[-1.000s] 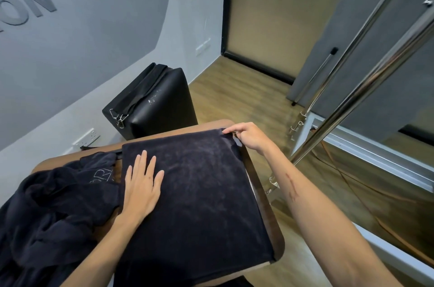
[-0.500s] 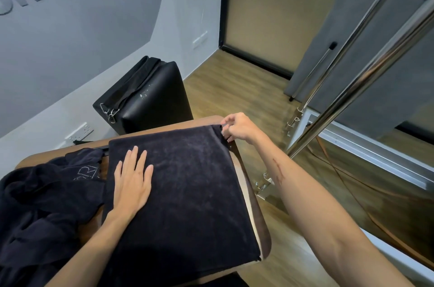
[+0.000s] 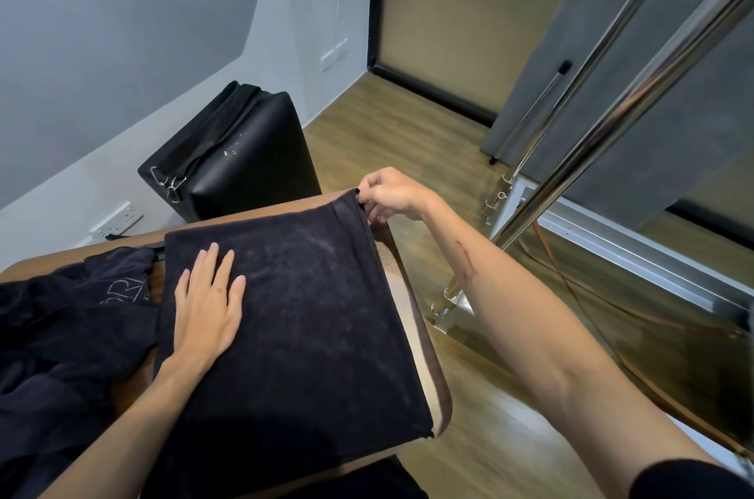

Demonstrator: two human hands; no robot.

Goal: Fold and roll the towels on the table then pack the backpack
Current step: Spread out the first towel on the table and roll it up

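right fingers [image 3: 373,188] pinch towel [image 3: 293,319] corner; left fingers [image 3: 212,266] flat on towel; near edge cut off.

Towel [image 3: 310,319]: dark navy, plain. Crumpled cloth [image 3: 61,335]: same navy, pale lettering. Worktop [image 3: 424,355]: brown wood, lighter edge. Bag [image 3: 253,163]: black, silver clips. Floor [image 3: 408,139]: tan wood-grain. Wall [image 3: 122,29]: grey over white.

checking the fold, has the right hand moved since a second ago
Yes. The right hand has lifted off the table edge and now pinches the far right corner of the towel, which it only rested on before.
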